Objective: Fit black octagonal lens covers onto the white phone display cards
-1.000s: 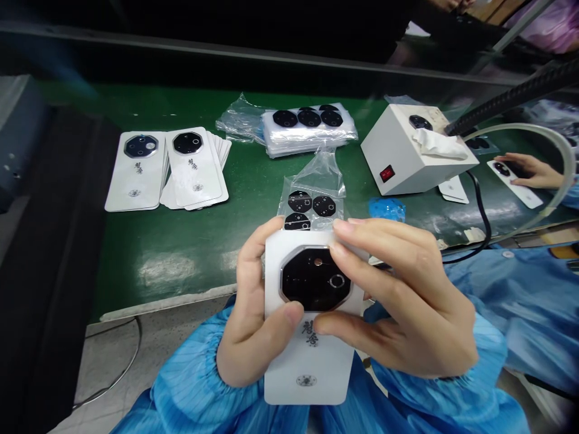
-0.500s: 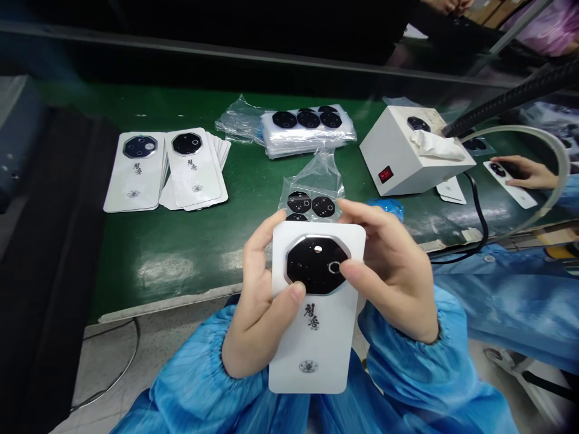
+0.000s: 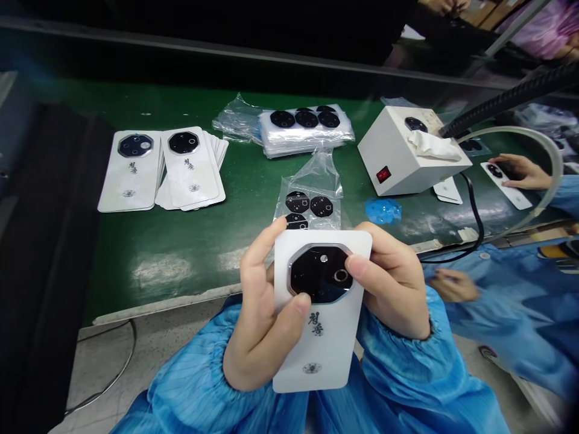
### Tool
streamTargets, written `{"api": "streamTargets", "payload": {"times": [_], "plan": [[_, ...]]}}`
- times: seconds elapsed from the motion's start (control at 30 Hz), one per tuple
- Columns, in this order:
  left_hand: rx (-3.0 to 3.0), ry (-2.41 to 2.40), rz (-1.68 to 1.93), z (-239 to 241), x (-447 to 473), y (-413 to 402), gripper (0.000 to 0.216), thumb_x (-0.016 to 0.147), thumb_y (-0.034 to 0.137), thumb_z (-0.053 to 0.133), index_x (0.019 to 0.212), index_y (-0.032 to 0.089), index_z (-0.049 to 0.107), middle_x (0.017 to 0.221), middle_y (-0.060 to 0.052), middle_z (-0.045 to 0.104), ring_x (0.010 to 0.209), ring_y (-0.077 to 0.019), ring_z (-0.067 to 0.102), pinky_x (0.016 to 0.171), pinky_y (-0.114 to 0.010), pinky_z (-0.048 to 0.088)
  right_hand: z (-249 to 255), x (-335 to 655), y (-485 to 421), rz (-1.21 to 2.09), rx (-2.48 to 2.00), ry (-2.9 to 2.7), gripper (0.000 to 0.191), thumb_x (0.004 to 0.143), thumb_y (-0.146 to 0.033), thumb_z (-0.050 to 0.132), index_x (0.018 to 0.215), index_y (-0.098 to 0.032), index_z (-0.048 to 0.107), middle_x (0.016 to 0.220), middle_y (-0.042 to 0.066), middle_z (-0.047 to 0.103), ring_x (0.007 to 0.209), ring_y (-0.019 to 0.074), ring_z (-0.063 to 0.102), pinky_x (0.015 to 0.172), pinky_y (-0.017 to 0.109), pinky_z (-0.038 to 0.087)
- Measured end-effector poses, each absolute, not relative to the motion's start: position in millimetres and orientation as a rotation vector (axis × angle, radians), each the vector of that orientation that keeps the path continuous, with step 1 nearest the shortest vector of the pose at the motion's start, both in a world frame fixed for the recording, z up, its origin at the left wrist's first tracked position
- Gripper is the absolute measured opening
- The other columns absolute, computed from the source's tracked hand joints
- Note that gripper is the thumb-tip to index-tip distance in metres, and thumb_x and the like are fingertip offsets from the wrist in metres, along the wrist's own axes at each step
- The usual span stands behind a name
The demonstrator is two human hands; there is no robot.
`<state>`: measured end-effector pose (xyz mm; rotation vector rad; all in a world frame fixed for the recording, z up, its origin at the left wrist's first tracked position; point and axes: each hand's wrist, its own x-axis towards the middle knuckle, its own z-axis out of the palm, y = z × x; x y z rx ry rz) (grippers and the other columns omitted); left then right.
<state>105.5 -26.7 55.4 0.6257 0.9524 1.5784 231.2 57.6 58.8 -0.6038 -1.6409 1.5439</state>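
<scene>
A white phone back cover (image 3: 319,346) with a black octagonal camera lens plate (image 3: 316,274) is held up between my two hands. My left hand (image 3: 266,316) grips its left side, the thumb pressing at the plate's lower left edge. On the other side, my right hand (image 3: 391,277) holds the upper right, its thumb on the plate's right edge near the ring; those fingers are hidden behind the cover. Just beyond, a clear plastic sheet (image 3: 323,166) carries several black lens plates (image 3: 321,206) on the bench.
Stacked white covers (image 3: 194,175) lie at left. A plastic-wrapped pile of lens plates (image 3: 307,135) sits behind. To the right stand a white box (image 3: 393,141) with a red switch and blue film scraps (image 3: 383,211). A co-worker's hand (image 3: 527,173) holds another cover at far right.
My right thumb has moved up along the lens plate's edge, and the right fingers have drawn in behind the cover. The co-worker's other hand has come into view at right.
</scene>
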Motion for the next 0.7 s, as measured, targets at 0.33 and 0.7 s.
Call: {"api": "streamTargets", "payload": {"times": [0.33,0.7], "plan": [[0.476,0.958,1.462,65.1,101.2,-26.8,0.057,0.082,0.019,0.062,0.131,0.037,0.038,0.108,-0.001,0.065,0.097,-0.0246,0.066,0.076,-0.037,0.059,63.4,229.1,54.0,1.714,-0.684,-1.512,0.022,0.090,-0.024,0.054,0.070,-0.019,0.046,0.061,-0.006,0.034,0.051,0.0043,0.030,0.041,0.016,0.024],[0.547,0.925,1.458,59.3,100.3,-25.5,0.056,0.084,0.022,0.059,0.131,0.044,0.037,0.109,0.002,0.065,0.085,-0.0177,0.068,0.064,-0.025,0.057,62.6,229.1,55.0,1.724,-0.663,-1.493,0.022,0.090,-0.021,0.054,0.070,-0.019,0.046,0.061,-0.006,0.033,0.051,0.0042,0.029,0.041,0.017,0.024]]}}
